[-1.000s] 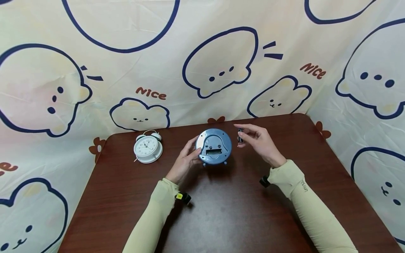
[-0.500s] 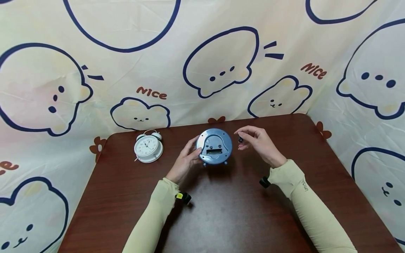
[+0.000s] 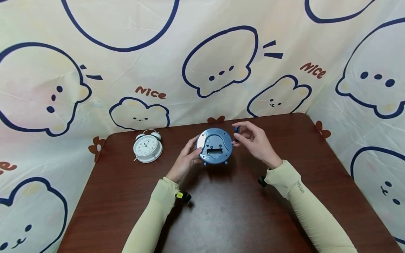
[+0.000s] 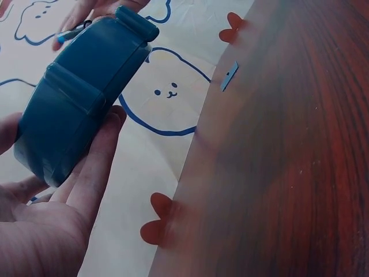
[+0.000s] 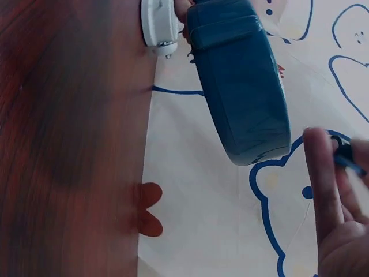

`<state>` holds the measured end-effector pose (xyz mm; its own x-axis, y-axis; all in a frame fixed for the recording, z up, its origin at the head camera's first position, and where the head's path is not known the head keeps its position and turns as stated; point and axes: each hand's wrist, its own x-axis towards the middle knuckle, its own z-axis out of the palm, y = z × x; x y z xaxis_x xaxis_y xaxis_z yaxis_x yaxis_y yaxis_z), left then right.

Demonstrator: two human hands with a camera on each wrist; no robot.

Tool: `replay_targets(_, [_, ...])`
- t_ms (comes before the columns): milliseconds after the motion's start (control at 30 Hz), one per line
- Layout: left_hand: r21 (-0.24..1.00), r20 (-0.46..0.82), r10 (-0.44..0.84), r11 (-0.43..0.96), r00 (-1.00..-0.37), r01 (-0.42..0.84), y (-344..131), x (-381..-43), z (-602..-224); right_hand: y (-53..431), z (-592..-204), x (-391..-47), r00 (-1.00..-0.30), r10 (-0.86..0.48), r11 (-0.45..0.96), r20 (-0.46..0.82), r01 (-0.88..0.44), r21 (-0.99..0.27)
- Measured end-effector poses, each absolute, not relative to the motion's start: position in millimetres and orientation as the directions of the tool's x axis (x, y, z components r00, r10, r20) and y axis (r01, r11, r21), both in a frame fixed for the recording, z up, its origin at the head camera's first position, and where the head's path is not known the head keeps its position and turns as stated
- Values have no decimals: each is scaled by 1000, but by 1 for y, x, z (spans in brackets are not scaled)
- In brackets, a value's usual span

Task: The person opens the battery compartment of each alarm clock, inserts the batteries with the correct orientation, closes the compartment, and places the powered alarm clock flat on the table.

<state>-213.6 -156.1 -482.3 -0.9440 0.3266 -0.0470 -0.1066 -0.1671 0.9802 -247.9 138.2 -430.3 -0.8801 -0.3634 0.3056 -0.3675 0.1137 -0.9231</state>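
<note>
My left hand [image 3: 186, 160] grips a round blue clock [image 3: 221, 140] by its left side. The clock's back faces the head camera, and a dark, uncovered battery compartment [image 3: 214, 151] shows in its lower half. Just right of the clock, my right hand [image 3: 257, 142] pinches a small blue and black battery [image 3: 236, 134] between thumb and fingers. The battery stands roughly upright, apart from the compartment. In the right wrist view, the clock's smooth side [image 5: 239, 86] fills the middle, while the battery [image 5: 349, 158] is partly hidden by fingers.
A white twin-bell alarm clock [image 3: 147, 146] stands at the back left of the brown table [image 3: 209, 225]. A cloth [image 3: 202, 105] printed with cartoon bears hangs behind the table's far edge. One small blue-grey strip [image 4: 229, 76] shows along that edge in the left wrist view.
My right hand has moved slightly left, closer to the blue clock. The battery has been turned in its fingers, showing more of its blue side. My left hand and the clock stay nearly still.
</note>
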Motion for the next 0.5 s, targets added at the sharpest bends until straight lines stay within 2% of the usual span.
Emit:
replay_targets(233, [980,-41,329,-173,-943,-103,-156,-213,-483,131,-431,-242,-825,-378,271,421,-533,-801])
replay_targets(500, [983,-49,325,-152,-945,-103,-156,-213,-482,123,-430,-236,-776,-408,302,481,-612,-731])
